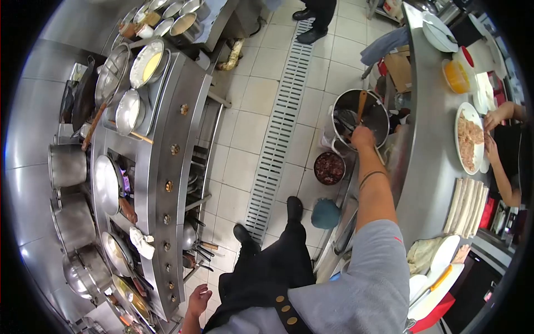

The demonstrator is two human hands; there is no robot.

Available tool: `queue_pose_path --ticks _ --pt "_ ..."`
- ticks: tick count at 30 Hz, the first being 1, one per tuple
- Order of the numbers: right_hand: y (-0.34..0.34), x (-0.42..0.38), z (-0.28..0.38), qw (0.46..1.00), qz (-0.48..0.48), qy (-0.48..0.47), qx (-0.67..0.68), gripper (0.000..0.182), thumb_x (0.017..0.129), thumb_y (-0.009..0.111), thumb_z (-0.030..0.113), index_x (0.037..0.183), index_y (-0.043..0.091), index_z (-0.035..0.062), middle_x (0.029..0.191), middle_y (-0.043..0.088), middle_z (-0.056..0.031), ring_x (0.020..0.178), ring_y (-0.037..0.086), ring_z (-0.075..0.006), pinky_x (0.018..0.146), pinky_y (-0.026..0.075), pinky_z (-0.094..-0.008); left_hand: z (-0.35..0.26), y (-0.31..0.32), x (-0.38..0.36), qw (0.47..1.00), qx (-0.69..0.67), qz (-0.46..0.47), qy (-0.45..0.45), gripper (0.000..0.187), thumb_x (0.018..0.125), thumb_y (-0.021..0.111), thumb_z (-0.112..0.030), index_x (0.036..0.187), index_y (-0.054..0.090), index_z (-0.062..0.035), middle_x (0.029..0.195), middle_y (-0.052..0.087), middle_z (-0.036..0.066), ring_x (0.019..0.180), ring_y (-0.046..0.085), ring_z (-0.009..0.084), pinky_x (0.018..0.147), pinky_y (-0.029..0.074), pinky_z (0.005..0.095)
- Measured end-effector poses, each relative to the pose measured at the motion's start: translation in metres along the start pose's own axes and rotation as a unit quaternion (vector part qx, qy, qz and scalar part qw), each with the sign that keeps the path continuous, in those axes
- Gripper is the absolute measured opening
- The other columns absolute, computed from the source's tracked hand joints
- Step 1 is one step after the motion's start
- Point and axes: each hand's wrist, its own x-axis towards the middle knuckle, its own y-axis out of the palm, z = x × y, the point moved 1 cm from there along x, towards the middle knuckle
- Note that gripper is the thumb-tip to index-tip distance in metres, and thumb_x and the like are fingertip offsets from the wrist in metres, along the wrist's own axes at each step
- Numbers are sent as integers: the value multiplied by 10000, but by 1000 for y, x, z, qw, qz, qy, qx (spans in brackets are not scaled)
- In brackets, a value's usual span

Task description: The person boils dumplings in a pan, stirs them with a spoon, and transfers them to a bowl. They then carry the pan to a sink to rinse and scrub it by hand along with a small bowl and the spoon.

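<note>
My right hand (pixel 362 137) is stretched out over the near rim of a large metal pot (pixel 384 125) with several utensils in it. Its fingers are curled closed; I cannot tell which utensil, if any, is in them. A wooden handle (pixel 362 103) rises from the pot just beyond the hand. Close by on the floor stands a smaller pot (pixel 329 168) of dark reddish-brown food. My left hand (pixel 198 300) hangs low beside my left hip near the stove, fingers loosely bent and apart, holding nothing.
A stove (pixel 158 183) with pans and bowls runs along the left. On the right, a steel counter (pixel 428 156) bears a platter (pixel 464 111) of shredded food and several pale rolls (pixel 466 207). Another person's hands (pixel 490 125) work there. A drain grate (pixel 281 128) crosses the tiled floor.
</note>
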Motion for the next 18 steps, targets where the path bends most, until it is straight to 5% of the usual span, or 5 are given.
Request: queue_pose_path --ticks 8,10,12,14,18 --pt "-17 -70 -22 990 -43 -38 127 278 938 483 142 1128 641 14 1042 693 -259 1027 679 -363 849 528 -511 -62 -22 36 987 -10 -7 159 435 904 713 -238 1258 603 -9 1149 684 158 1041 674 232 903 531 344" --pt "-21 -117 -33 972 -130 -52 189 272 954 489 176 1125 643 30 930 708 -196 799 706 -284 659 539 -440 -108 -27 35 984 43 -39 171 344 906 692 -208 1195 648 -25 1066 712 144 971 700 234 853 546 347" --pt "-37 -175 -30 815 71 52 573 235 977 509 214 1072 630 37 749 628 -64 531 560 -160 451 418 -327 -153 -27 45 946 52 -95 304 247 896 673 -182 1089 690 -30 982 711 153 897 706 279 790 548 361" --pt "-81 -250 -16 654 197 24 730 197 991 517 229 1036 601 56 656 461 29 457 349 -74 398 262 -249 -215 -30 49 917 53 -137 371 214 898 665 -173 1052 700 -29 966 705 159 887 700 292 776 545 366" --pt "-116 -334 25 588 304 -55 748 152 992 519 194 1046 570 62 636 408 44 462 306 -66 413 254 -233 -330 -33 59 874 -75 -116 465 276 924 678 -228 1083 697 -3 1016 713 146 959 701 243 806 547 324"
